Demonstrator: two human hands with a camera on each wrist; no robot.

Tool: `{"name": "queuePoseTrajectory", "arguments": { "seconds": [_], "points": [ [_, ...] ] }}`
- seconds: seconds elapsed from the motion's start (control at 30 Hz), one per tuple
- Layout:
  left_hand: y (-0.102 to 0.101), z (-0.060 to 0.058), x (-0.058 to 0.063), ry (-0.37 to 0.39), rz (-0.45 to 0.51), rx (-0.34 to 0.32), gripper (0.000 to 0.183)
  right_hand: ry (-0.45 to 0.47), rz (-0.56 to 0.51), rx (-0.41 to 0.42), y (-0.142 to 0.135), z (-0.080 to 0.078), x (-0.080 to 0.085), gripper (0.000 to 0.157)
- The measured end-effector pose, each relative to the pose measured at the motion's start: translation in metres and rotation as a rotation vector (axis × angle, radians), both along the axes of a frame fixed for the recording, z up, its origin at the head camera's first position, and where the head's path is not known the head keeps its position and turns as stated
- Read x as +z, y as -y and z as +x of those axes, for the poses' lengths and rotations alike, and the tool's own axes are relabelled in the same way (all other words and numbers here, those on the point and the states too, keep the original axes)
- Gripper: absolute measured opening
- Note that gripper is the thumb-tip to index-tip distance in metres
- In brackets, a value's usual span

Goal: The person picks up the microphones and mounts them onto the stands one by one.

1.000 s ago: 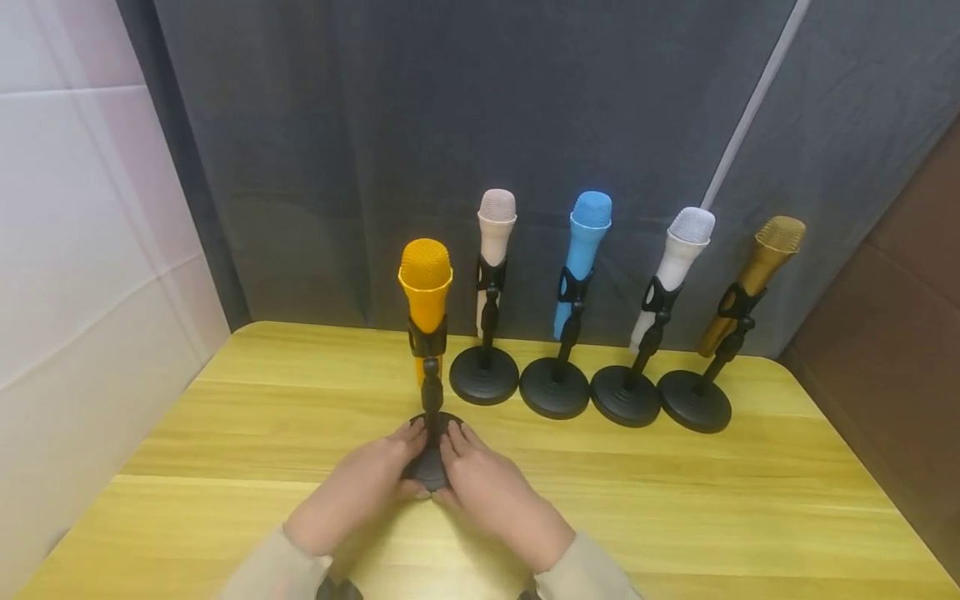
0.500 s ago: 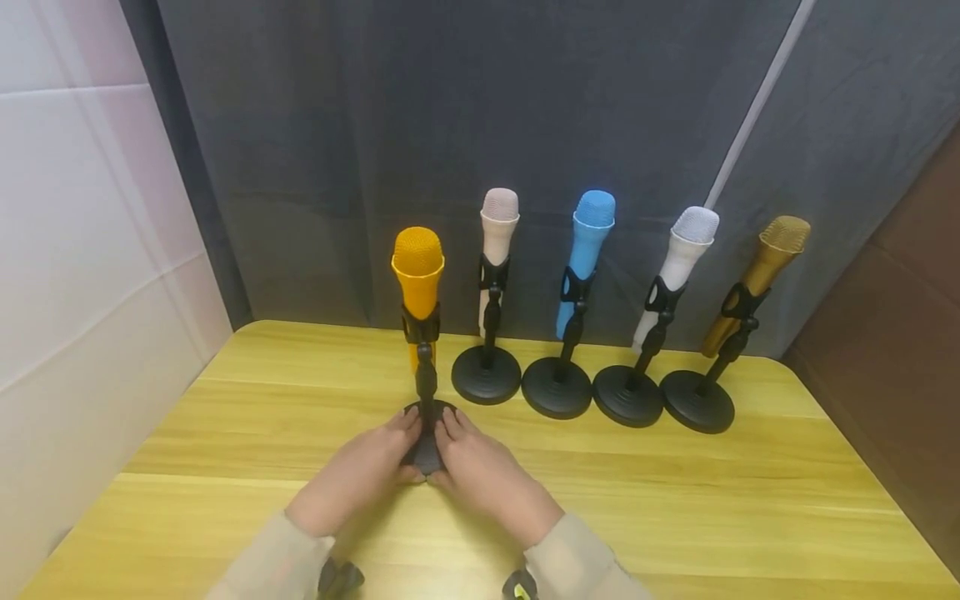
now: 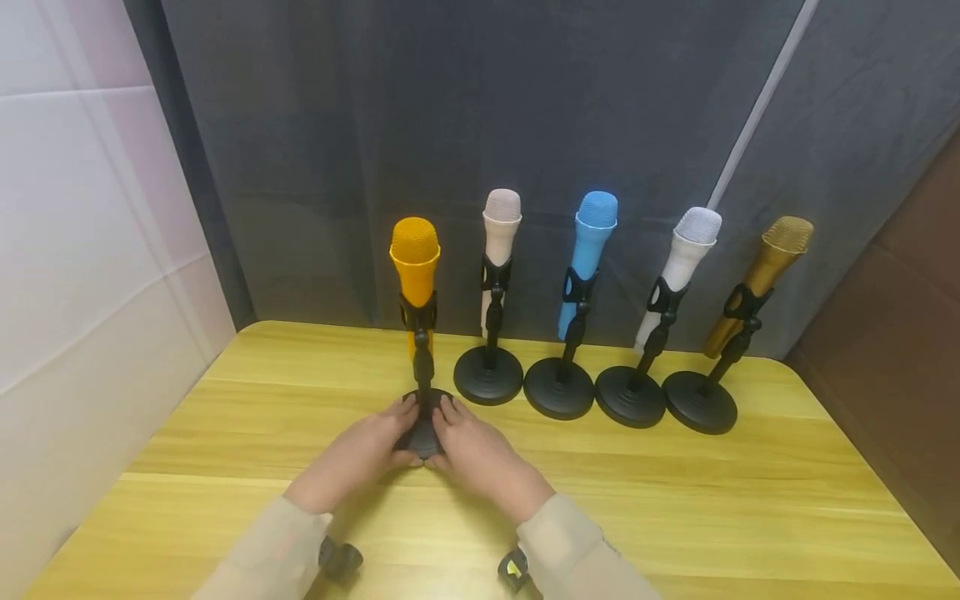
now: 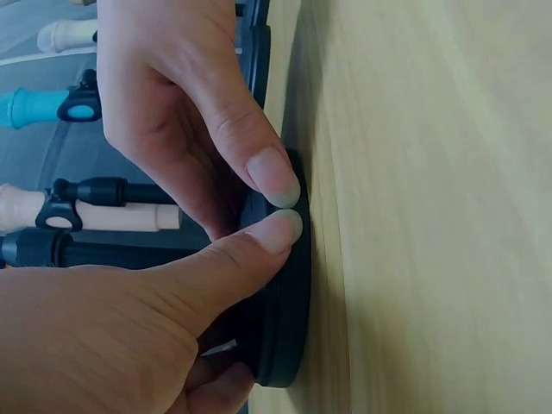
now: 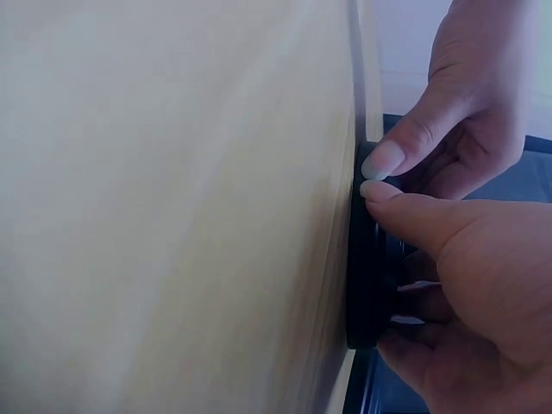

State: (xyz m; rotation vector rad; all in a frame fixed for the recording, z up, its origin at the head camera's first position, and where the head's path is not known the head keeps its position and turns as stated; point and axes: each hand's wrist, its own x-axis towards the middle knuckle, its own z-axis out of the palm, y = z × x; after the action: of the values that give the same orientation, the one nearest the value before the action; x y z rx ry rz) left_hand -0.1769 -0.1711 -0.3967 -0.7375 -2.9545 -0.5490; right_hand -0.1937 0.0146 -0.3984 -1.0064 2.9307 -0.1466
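A yellow-orange microphone (image 3: 416, 271) sits upright in the clip of a black desk stand (image 3: 422, 437), left of a row of similar ones. My left hand (image 3: 356, 450) grips the left side of the round base and my right hand (image 3: 480, 450) the right side. In the left wrist view both thumbs meet at the near rim of the base (image 4: 289, 319), which lies on or just above the wood. Fingers of each hand reach around the sides and over the base; the right wrist view shows some under the palm (image 5: 414, 345), partly hidden.
To the right stand a pale pink microphone (image 3: 501, 233), a blue one (image 3: 592, 242), a white one (image 3: 682, 258) and a bronze one (image 3: 768, 258), each on a black round-based stand. A grey curtain (image 3: 375, 167) hangs behind the wooden table (image 3: 225, 500).
Both hands have slid the yellow microphone's stand away from me, toward the back of the table and slightly left. The other microphones stay in their row.
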Motion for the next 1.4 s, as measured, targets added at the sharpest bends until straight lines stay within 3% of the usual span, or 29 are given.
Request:
{"name": "queuePoseTrajectory", "arguments": {
  "seconds": [0.53, 0.83, 1.27, 1.4],
  "points": [
    [0.009, -0.024, 0.002, 0.013, 0.015, -0.038, 0.067, 0.036, -0.002, -0.028, 0.010, -0.022, -0.001, 0.069],
    [0.012, -0.043, 0.005, 0.119, -0.007, -0.017, 0.073, 0.044, 0.020, -0.057, 0.016, -0.033, 0.000, 0.071],
    [0.022, -0.053, 0.004, 0.073, -0.003, -0.040, 0.074, 0.071, 0.022, -0.054, 0.025, -0.044, 0.002, 0.071],
    [0.022, -0.057, 0.006, 0.043, -0.050, -0.053, 0.073, 0.074, 0.030, -0.060, 0.029, -0.048, 0.004, 0.071]
  ]
}}
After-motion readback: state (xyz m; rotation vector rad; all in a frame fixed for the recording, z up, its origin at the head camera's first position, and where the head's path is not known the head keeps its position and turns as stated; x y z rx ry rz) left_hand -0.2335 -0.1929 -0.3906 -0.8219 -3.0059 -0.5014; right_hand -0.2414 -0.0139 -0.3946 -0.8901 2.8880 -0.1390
